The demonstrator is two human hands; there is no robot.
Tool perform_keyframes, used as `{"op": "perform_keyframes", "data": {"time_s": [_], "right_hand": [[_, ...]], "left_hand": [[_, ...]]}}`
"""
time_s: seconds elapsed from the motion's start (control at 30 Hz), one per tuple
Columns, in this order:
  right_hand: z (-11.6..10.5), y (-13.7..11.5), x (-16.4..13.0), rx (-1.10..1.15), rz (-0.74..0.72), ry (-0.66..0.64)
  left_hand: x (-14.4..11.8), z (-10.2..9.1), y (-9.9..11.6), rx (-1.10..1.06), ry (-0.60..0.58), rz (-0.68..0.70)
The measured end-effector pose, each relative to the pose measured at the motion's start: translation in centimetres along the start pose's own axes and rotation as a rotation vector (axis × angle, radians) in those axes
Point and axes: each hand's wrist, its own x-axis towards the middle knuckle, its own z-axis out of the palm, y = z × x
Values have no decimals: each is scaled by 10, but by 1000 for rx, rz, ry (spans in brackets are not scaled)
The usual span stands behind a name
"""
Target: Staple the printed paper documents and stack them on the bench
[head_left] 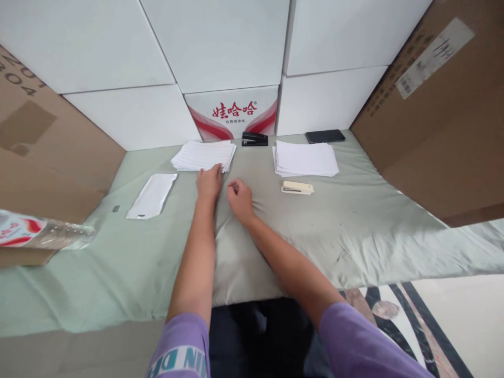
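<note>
The cloth-covered worktop (pixel 378 236) extends forward. Right hand (pixel 240 200): fingers curled together; whether they enclose an item cannot be determined. Cream stapler (pixel 297 188): to its right. Left hand (pixel 209 182): fingertips at the near edge of the left paper stack (pixel 203 155); grip cannot be determined. Right paper stack (pixel 306 158): beyond the cream stapler. Black stapler (pixel 255 139): farther back, between the stacks.

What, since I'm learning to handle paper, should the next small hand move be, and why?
Probably lift the near edge of the left paper stack slightly with the left hand: its fingertips reach that edge, while the right hand sits curled nearby, apart from the paper.
</note>
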Motion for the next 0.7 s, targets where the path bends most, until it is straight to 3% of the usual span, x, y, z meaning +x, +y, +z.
{"op": "perform_keyframes", "data": {"time_s": [0.27,0.5,0.7], "right_hand": [[-3,-3,-1,114,51,10],[-3,-2,1,171,79,11],[-4,-2,1,177,79,17]], "left_hand": [[7,3,-3,12,111,-48],[3,-1,-11,-133,233,-46],[0,-3,-18,-235,128,87]]}}
